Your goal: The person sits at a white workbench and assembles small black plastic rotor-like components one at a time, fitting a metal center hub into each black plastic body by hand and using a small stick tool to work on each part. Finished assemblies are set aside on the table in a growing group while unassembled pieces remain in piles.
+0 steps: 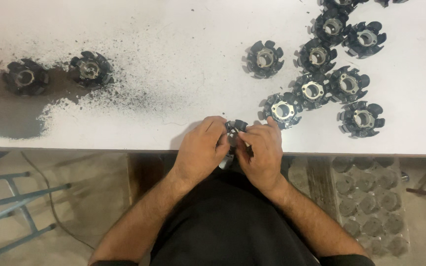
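Both of my hands meet at the near edge of a white table [183,49]. My left hand [202,148] and my right hand [261,148] grip one black toothed ring part [235,127] with a metal centre between their fingers. Most of that part is hidden by my fingers. Several more of the same black parts [321,74] lie on the table to the upper right, the nearest one [282,109] just beyond my right hand.
Two more black parts [90,69] [25,77] sit at the far left in a patch of dark grey powder [6,113] spread over the table. A blue metal frame [16,197] stands on the floor at left. A grey tray of round moulded pieces [371,207] lies under the table at right.
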Available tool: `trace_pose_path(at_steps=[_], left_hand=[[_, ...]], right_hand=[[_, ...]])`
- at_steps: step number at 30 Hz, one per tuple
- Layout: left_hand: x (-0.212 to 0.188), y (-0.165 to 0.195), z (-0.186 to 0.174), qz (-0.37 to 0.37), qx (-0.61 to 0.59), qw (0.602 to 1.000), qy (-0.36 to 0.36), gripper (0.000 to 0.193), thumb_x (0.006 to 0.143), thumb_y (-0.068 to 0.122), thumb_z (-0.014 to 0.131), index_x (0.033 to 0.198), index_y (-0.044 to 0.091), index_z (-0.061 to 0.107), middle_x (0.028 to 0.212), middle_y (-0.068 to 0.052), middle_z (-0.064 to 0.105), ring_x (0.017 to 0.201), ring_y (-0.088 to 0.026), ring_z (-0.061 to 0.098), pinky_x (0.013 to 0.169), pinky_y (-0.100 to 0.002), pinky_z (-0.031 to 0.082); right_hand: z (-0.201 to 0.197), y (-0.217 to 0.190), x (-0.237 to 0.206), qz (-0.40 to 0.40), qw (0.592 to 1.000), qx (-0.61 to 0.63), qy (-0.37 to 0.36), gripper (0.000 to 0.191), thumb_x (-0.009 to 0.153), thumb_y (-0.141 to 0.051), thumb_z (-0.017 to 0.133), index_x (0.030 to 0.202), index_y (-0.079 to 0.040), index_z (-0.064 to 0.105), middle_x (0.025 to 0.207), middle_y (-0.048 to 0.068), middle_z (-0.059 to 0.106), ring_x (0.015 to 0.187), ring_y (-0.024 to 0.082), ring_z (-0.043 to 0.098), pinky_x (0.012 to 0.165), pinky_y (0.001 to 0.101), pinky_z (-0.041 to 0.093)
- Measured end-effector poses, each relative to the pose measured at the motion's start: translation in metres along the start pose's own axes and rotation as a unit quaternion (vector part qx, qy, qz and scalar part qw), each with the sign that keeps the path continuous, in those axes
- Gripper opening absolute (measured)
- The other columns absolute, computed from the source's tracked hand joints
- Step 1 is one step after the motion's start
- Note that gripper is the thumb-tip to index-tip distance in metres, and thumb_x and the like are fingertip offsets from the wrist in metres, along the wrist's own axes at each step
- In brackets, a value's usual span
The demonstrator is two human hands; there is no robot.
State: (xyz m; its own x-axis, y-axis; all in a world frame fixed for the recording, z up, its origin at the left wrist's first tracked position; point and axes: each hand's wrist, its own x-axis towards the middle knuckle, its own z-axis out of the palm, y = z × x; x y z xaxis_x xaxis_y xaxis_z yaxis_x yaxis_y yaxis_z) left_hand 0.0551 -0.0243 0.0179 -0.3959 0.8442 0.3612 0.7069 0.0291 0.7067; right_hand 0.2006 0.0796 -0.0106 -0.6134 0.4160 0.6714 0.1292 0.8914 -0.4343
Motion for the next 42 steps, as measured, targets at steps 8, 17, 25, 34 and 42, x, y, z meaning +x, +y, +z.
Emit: trace_pose_path(at_steps=[8, 17, 25, 34, 42], left_hand=[[-0.006, -0.014, -0.006, -0.023, -0.028, 0.999, -0.031, 0.015, 0.088, 0.009, 0.070, 0.101, 0.005, 0.064, 0.126, -0.015, 0.067, 0.106, -0.038, 0.067, 0.088, -0.045, 0.057], [0.041, -0.128, -0.158, -0.145, 0.316, 0.917, 0.195, 0.083, 0.091, 0.045, 0.079, 0.147, -0.007, 0.045, 0.149, -0.036, 0.043, 0.138, -0.049, 0.041, 0.109, -0.056, 0.043], [0.025, -0.071, -0.154, -0.301, 0.324, 0.893, -0.081, 0.118, 0.074, 0.056, 0.084, 0.160, 0.003, 0.023, 0.151, -0.034, 0.041, 0.140, -0.047, 0.042, 0.113, -0.056, 0.041], [0.033, -0.053, -0.059, -0.047, 0.126, 0.980, -0.145, 0.108, 0.075, 0.041, 0.088, 0.158, 0.009, 0.028, 0.147, -0.023, 0.049, 0.138, -0.040, 0.044, 0.116, -0.055, 0.034], [0.001, 0.006, -0.012, 0.079, 0.117, 0.989, 0.030, 0.080, 0.077, 0.029, 0.086, 0.141, 0.005, 0.043, 0.149, -0.028, 0.040, 0.139, -0.043, 0.042, 0.114, -0.058, 0.035]], right_hand=[[-0.002, 0.010, 0.029, -0.001, 0.998, -0.042, -0.056, 0.026, 0.082, 0.005, 0.077, 0.102, -0.005, 0.065, 0.099, 0.010, 0.065, 0.101, 0.031, 0.065, 0.115, 0.0596, 0.039], [-0.023, 0.008, 0.042, -0.029, 0.999, 0.039, 0.001, 0.021, 0.090, 0.004, 0.072, 0.107, -0.004, 0.061, 0.108, 0.013, 0.066, 0.108, 0.033, 0.065, 0.111, 0.0521, 0.048], [-0.012, 0.022, 0.019, 0.039, 0.996, 0.068, -0.035, 0.023, 0.088, 0.004, 0.073, 0.107, -0.004, 0.064, 0.104, 0.013, 0.070, 0.104, 0.033, 0.069, 0.107, 0.0486, 0.053], [-0.018, 0.020, 0.011, 0.091, 0.987, 0.132, 0.019, 0.019, 0.094, 0.002, 0.070, 0.111, -0.004, 0.062, 0.106, 0.012, 0.071, 0.097, 0.025, 0.070, 0.114, 0.0488, 0.050], [-0.030, 0.014, -0.008, 0.106, 0.986, 0.121, 0.038, 0.021, 0.096, 0.001, 0.068, 0.114, -0.006, 0.059, 0.110, 0.009, 0.069, 0.107, 0.026, 0.070, 0.121, 0.0540, 0.042]])
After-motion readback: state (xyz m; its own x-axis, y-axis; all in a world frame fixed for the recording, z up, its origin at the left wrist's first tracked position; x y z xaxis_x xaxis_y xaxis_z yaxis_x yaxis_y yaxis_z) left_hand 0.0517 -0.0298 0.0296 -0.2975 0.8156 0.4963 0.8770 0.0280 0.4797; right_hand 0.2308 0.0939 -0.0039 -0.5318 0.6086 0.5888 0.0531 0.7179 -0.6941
